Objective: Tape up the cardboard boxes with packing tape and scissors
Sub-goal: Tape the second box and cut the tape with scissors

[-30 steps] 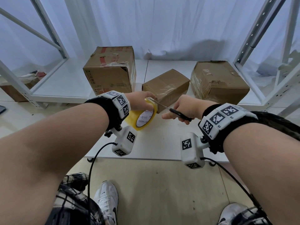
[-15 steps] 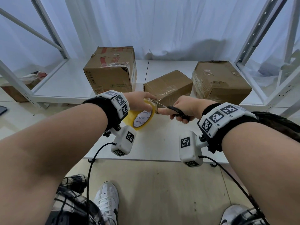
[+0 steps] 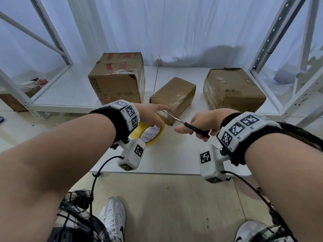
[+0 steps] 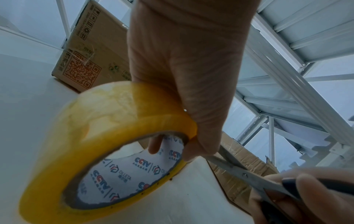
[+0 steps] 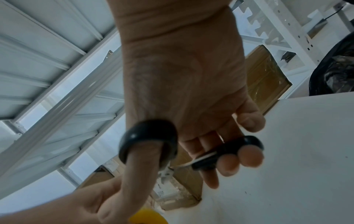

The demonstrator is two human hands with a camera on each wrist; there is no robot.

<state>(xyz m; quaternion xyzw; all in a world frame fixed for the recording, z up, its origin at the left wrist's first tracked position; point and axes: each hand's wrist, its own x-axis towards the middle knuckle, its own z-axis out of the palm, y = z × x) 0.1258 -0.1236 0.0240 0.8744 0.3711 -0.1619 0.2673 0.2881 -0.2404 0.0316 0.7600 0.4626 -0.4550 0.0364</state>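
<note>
My left hand [image 3: 150, 116] grips a yellow roll of packing tape [image 3: 152, 135] just in front of the small middle cardboard box [image 3: 173, 96]; in the left wrist view a finger hooks through the tape roll's [image 4: 107, 136] core. My right hand [image 3: 199, 124] holds black-handled scissors [image 3: 190, 126], thumb and fingers through the loops [image 5: 149, 142]. The scissor blades [image 4: 235, 169] stand slightly apart, tips by my left fingertips at the box's near corner. A tall box [image 3: 118, 79] stands at the left, a wide box [image 3: 232, 91] at the right.
The boxes sit on a low white table [image 3: 174, 154] whose front edge is near my wrists. White metal shelf frames [image 3: 272, 55] flank both sides, a white curtain hangs behind. My feet in white shoes [image 3: 113, 219] are on the beige floor below.
Both hands have shifted slightly forward to the small box's near corner. The scissor tips stay at my left fingers above the roll.
</note>
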